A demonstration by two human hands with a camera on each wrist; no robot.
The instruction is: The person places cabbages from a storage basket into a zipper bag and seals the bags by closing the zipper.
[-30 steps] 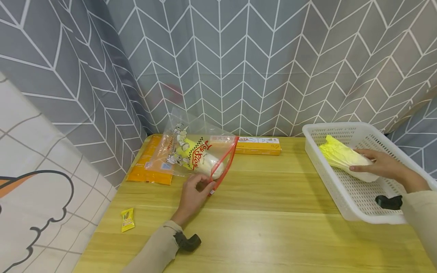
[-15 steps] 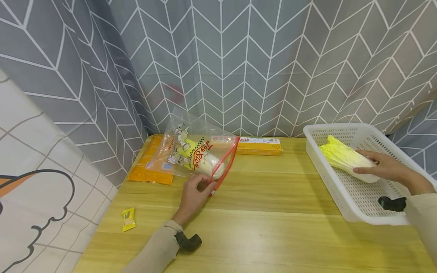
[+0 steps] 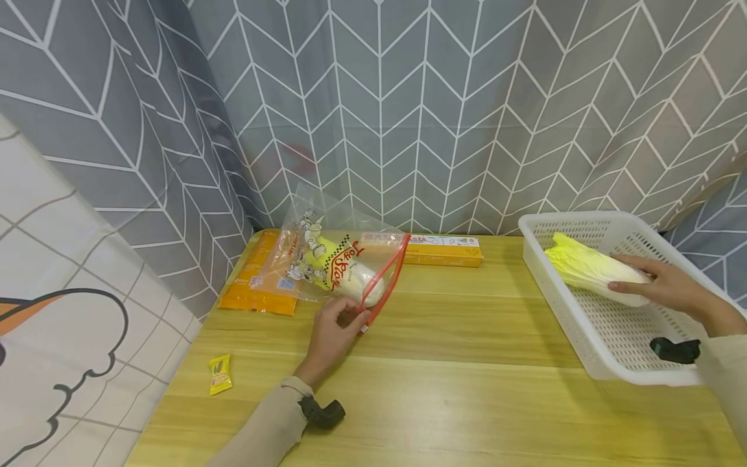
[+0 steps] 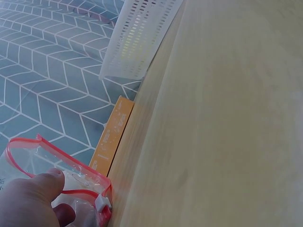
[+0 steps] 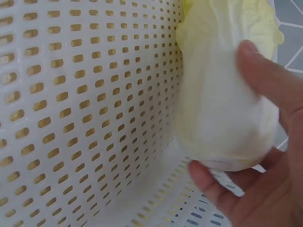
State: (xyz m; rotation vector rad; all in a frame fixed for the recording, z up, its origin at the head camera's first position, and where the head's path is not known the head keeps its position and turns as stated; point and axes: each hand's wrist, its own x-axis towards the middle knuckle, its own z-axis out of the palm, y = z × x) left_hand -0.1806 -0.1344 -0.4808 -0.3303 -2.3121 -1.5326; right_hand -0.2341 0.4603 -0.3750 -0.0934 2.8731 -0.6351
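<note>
My left hand [image 3: 334, 334] pinches the red-edged mouth of a clear zip bag [image 3: 303, 259] near its white slider [image 4: 102, 202]. Inside the printed bag lies a yellow-and-white vegetable [image 3: 362, 283], partly covered by the lettering. At the right, my right hand [image 3: 671, 288] grips the pale base of a napa cabbage [image 3: 589, 267] in a white perforated basket [image 3: 560, 327]. In the right wrist view the thumb lies along the white stem of the cabbage [image 5: 218, 94], while other fingers curl beneath its cut end.
An orange packet [image 3: 257, 299] lies under the bag's left part. Behind the bag's mouth is an orange-and-white box [image 3: 443, 251] along the curtain. A small yellow sachet [image 3: 220, 375] lies at the table's left side.
The right hand has shifted slightly to the right on the cabbage, which has barely moved. The left hand and the bag stay as they were.
</note>
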